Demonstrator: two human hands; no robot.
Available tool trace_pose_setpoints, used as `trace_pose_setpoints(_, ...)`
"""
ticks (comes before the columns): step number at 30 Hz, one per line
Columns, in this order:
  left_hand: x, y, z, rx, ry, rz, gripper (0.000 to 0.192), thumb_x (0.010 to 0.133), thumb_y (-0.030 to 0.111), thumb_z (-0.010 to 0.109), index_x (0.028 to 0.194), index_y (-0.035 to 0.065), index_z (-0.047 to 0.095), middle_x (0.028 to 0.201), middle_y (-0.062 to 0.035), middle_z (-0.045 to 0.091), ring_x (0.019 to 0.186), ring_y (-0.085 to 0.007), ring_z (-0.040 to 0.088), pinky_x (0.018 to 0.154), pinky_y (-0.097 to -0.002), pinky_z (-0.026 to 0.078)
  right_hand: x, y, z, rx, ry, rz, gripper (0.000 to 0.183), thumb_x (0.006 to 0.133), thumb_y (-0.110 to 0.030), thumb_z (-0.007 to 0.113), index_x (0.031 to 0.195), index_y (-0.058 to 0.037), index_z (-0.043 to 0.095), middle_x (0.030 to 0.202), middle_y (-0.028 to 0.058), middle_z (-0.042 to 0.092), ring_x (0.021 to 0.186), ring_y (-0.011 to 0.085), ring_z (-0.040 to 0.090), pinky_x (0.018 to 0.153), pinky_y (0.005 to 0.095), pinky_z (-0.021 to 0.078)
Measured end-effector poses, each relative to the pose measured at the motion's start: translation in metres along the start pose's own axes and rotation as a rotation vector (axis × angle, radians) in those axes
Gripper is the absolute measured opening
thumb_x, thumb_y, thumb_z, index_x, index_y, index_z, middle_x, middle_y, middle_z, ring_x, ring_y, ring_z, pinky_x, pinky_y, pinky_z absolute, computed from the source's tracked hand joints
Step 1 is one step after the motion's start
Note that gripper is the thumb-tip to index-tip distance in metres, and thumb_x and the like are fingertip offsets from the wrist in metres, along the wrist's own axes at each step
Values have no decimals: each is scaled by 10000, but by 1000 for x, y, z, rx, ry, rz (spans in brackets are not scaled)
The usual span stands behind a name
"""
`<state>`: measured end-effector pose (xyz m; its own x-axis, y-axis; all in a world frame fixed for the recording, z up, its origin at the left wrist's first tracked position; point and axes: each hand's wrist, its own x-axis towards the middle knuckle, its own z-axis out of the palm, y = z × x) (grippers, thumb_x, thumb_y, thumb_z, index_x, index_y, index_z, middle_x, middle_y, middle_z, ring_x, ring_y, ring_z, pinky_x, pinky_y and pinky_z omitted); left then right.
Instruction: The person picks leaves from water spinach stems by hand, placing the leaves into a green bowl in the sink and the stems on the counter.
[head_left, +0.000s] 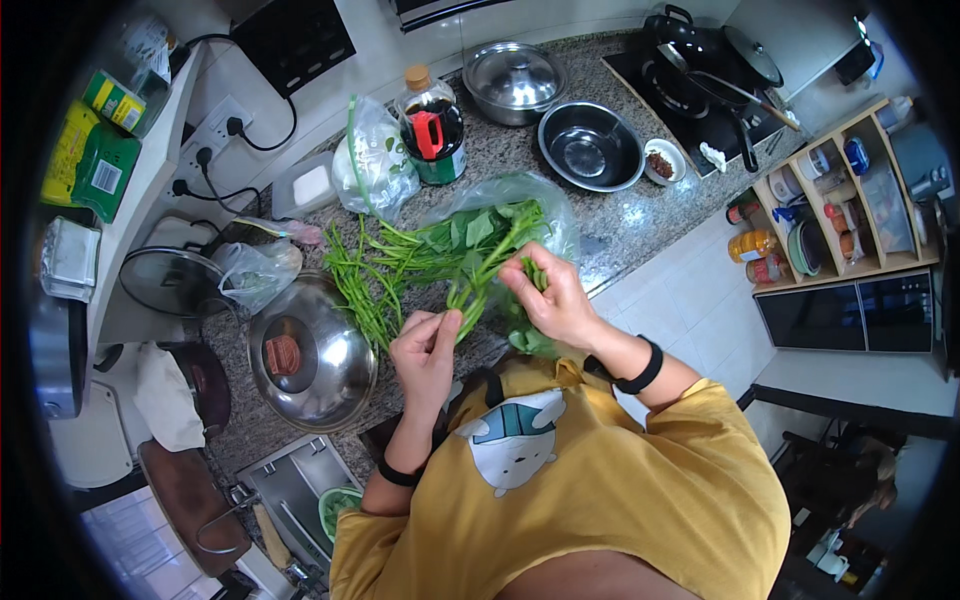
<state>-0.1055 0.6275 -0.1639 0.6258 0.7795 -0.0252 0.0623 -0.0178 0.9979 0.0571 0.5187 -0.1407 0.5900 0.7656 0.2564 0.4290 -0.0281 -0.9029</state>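
Green leafy vegetable stems (472, 296) are pinched between the thumb and fingers of my left hand (426, 349), near the counter's front edge. My right hand (551, 296) grips more green stems, with leaves hanging below it. Behind both hands, a pile of leafy greens (450, 240) lies partly on a clear plastic bag (551, 202). Loose thin stems (360, 285) lie to the left of the pile, against a large domed steel lid (330, 337). The lower ends of the stems in my left hand are hidden by its fingers.
An empty steel bowl (590, 146), a lidded steel pot (516, 75) and a small white bowl (664, 162) stand behind. A bottle of dark liquid (433, 127) and a bagged item (375, 165) are at the back left. A wok (701, 60) sits on the stove; the sink (304, 469) is lower left.
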Motion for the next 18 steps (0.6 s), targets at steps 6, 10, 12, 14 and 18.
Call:
trace_pose_setpoints(6,-3,0,-6,-350,-14,-444,221,916,203,614,855,-1,669,714,7,550,426,-12,343,371,-189,223,12,6,-11,506,301,75,155,984,-210,487,954,-63,528,753,4,548,523,33,412,463,181,350)
trace_pose_setpoints(10,7,-12,-32,-547,8,-682,260,896,298,637,896,37,631,748,-7,556,386,-24,334,355,-182,226,19,1,-62,489,603,-79,145,1000,-213,444,968,-77,484,806,53,556,530,35,400,473,180,341)
trace_pose_setpoints(12,8,-17,-38,-591,8,-711,267,896,306,635,906,40,620,736,-7,548,383,-23,333,351,-181,225,17,-1,-100,437,758,-127,166,1010,-226,413,962,-81,477,801,55,550,550,38,407,490,176,337)
trace_pose_setpoints(14,9,-22,-44,-671,-3,-777,274,898,317,628,928,48,588,721,-9,522,373,-24,327,342,-172,225,8,2,-143,349,910,-194,194,1016,-245,389,950,-84,475,787,51,541,587,57,432,528,184,358)
trace_pose_setpoints(18,13,-30,-51,-761,46,-819,264,906,311,616,922,49,584,709,-12,507,368,-26,323,339,-168,226,-7,-12,-199,473,1093,-372,222,1010,-277,401,918,-86,468,814,56,555,705,118,503,680,257,448)
